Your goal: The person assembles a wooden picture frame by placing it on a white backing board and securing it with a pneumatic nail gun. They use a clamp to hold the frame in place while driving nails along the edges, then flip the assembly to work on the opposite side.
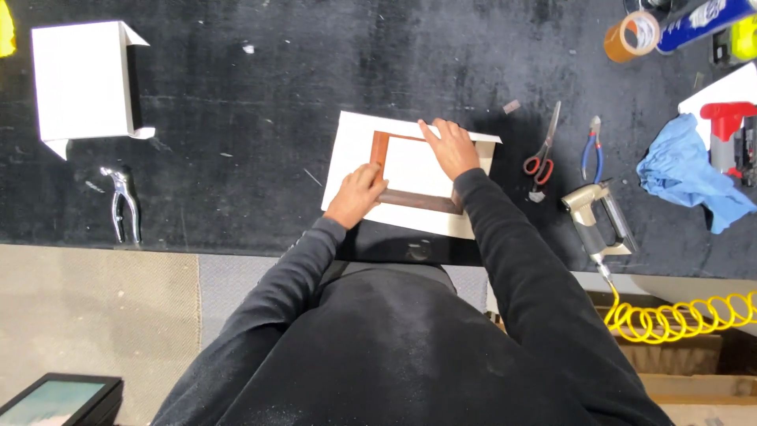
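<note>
A small reddish-brown wooden frame [380, 150] lies on a white sheet [351, 150] spread on the black work surface [260, 95]. My left hand [356, 194] grips the frame's near left corner with curled fingers. My right hand [449, 147] lies flat, fingers together, pressing on the frame's far right part and the sheet. Both arms wear dark sleeves.
Red-handled scissors [542, 156], blue-handled pliers [592, 151] and a pneumatic stapler [597, 218] with a yellow coiled hose [686, 317] lie to the right. A blue cloth [684, 175] and tape roll [632, 35] sit far right. A folded white sheet [79, 79] and metal pliers [123, 203] are at left.
</note>
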